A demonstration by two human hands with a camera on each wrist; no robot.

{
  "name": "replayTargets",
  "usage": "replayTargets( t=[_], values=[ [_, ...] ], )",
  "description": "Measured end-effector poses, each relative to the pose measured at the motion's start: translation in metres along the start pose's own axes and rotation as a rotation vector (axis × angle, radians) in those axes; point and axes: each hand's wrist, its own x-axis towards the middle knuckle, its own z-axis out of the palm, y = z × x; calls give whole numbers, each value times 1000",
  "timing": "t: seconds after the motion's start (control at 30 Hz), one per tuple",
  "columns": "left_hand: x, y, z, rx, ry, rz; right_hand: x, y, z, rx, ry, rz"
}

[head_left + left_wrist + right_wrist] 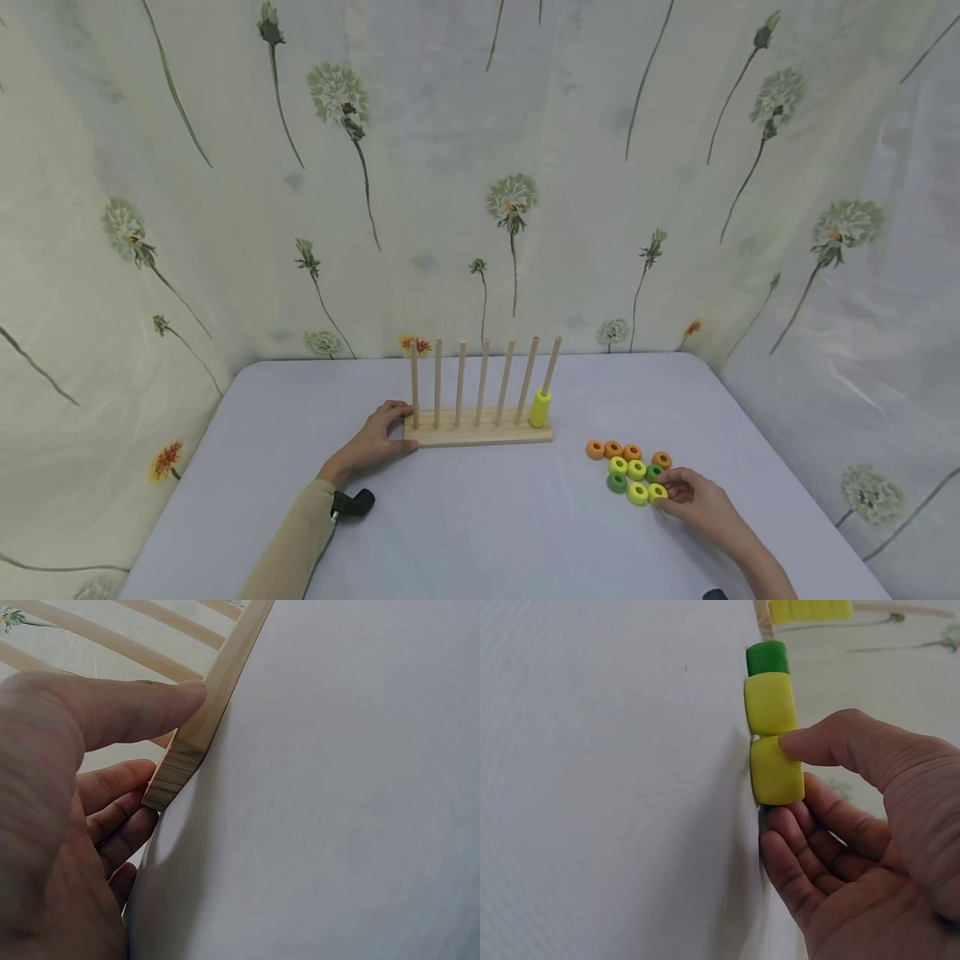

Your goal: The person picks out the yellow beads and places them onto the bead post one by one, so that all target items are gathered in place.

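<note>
My left hand (372, 439) grips the left end of a wooden peg rack (480, 436), which has several upright pegs. In the left wrist view, the thumb lies on the front edge of the rack's base (196, 727) and the fingers are behind it. Yellow rings (540, 410) are stacked low on the rightmost peg. To the right of the rack, my right hand (705, 506) pinches a yellow ring (776, 771) at the near right of a group of loose rings. Its thumb presses the top of that ring, while the fingertips are partly hidden behind it.
Several orange rings (612, 449) form the far side of the loose group. A green ring (617, 482) and other yellow rings (637, 470) sit close together there. A white cloth covers the table (480, 517); a floral curtain (450, 167) hangs behind and at both sides.
</note>
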Motion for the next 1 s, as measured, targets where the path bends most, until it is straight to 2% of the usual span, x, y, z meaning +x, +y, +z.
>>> replayTargets(
  t=[0.87,1.0],
  values=[
    [0,-2,0,-17,6,18,-1,0,-2,-5,5,26],
    [-1,-1,0,-14,8,22,-2,-2,-4,-15,14,10]
  ],
)
